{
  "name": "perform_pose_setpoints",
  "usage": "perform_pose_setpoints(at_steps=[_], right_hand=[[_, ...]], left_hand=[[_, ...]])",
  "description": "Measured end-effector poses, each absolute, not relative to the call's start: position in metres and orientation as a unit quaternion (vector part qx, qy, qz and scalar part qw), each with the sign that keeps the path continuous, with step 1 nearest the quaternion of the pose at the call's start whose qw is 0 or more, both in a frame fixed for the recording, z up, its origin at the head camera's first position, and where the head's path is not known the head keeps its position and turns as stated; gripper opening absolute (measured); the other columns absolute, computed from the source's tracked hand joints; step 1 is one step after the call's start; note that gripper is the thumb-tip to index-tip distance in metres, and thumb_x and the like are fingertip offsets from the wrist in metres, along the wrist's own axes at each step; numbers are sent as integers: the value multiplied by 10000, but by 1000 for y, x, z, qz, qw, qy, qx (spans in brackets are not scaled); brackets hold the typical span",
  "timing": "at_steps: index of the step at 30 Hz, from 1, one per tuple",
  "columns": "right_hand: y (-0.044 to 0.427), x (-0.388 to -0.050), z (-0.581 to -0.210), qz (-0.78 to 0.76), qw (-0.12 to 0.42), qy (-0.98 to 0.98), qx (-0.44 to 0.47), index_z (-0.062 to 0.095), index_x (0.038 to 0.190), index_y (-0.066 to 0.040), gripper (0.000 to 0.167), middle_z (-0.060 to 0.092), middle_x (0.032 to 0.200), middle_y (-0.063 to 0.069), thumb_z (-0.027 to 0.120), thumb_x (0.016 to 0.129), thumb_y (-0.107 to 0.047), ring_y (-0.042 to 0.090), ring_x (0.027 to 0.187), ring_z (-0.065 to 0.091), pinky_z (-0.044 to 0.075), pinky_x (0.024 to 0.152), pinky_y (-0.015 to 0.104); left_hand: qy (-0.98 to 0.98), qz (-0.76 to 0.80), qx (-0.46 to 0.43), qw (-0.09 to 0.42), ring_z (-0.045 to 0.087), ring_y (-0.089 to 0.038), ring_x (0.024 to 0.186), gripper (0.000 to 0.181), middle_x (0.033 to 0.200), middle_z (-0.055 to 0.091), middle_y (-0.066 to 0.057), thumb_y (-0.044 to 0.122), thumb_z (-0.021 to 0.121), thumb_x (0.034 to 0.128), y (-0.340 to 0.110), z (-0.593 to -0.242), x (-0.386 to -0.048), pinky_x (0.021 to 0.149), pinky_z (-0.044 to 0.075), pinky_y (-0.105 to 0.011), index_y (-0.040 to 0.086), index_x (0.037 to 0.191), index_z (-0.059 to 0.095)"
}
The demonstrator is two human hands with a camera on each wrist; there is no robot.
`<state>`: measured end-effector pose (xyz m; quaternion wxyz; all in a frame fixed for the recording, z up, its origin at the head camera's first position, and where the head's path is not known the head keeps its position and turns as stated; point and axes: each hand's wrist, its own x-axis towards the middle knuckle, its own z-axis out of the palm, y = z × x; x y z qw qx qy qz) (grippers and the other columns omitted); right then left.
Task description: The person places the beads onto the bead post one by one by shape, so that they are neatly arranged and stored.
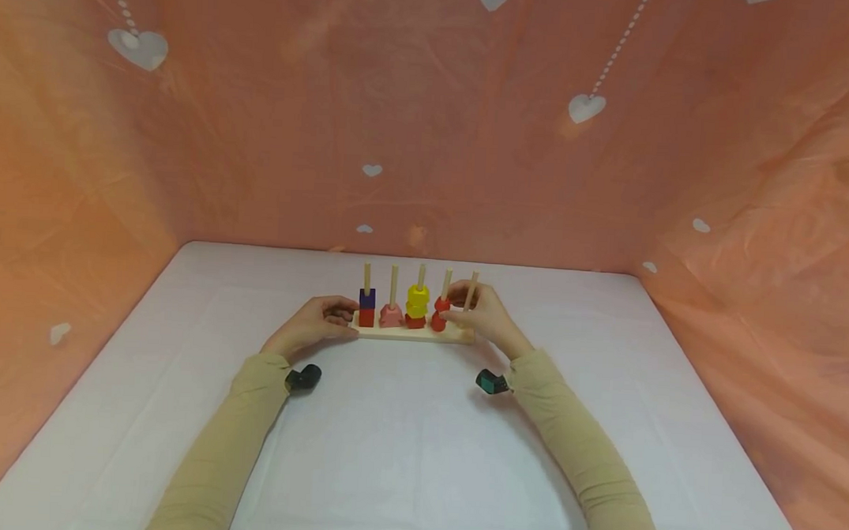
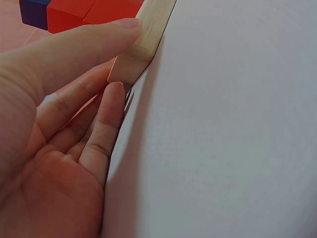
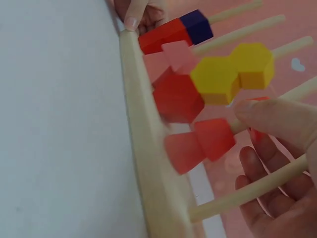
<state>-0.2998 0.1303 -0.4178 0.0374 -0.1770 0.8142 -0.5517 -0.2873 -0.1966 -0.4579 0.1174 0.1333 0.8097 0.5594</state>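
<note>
A wooden peg stacker (image 1: 416, 336) stands on the white table, with five upright pegs. My left hand (image 1: 317, 321) grips the left end of its base, thumb on the front edge and fingers at the end face. On the fourth peg from the left, my right hand (image 1: 489, 314) pinches a red block (image 3: 256, 134) between thumb and fingers, mostly hidden by the thumb. Beneath it on that peg sit red blocks (image 3: 214, 139). The fifth peg (image 3: 247, 190) is bare and passes in front of the right palm.
The first peg carries red blocks with a dark blue block (image 1: 368, 298) on top. Pink blocks (image 1: 391, 316) sit on the second. Yellow hexagonal blocks (image 1: 417, 296) top a red one (image 1: 415, 322) on the third. An orange curtain (image 1: 430, 139) with hearts surrounds the table.
</note>
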Motion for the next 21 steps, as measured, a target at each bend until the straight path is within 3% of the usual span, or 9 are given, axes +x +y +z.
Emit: perform_pose_setpoints(at_steps=[9,21], right_hand=[[127,-288,-411,-559,43,805,-193,596,1088,122,318,624,1056,253,724,804,55,413,1032,568,452,925,422],[125,-277,-403,-562,39,803,-196,582,1108,121,324,614,1075,267,703,812,75,376,1008,576,453,922,444]], left_hand=[[807,562,129,129,513,-260,1022,520,1177,555,-191,43,750,815,-194,-440,-277,842,442,-266,-30,1279,527],[806,566,128,119,526,-240,993,556,1150,570,-150,106,800,780,-197,-460,-289,825,454,-247,-2,1263,545]])
